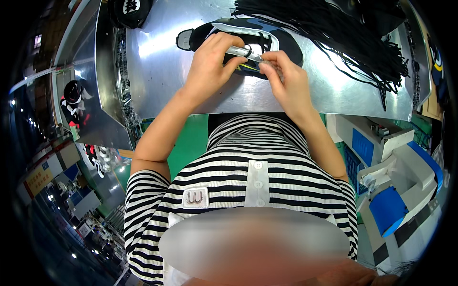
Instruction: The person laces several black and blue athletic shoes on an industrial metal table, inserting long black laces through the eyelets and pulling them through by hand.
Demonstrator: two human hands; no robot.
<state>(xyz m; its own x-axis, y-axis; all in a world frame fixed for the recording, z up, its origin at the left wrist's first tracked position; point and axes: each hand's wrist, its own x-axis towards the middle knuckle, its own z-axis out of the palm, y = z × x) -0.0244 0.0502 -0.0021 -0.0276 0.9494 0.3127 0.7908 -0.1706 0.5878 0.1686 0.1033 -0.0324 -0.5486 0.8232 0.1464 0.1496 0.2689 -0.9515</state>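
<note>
Both hands are working over a dark shoe upper (281, 43) lying flat on the metal table (162, 62): the left hand (210, 64) is curling its fingers around the upper's edge, and the right hand (286, 78) is pinching a small silvery piece (248, 53) against it. Just beyond them a bundle of black laces (343, 38) is spreading across the table, with a blue-and-white machine (396, 176) standing below right.

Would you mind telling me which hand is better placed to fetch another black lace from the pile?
Probably the right hand. The pile of black laces lies on its side of the metal table, close beyond it, while the left hand grips the shoe and would have to cross over.
</note>
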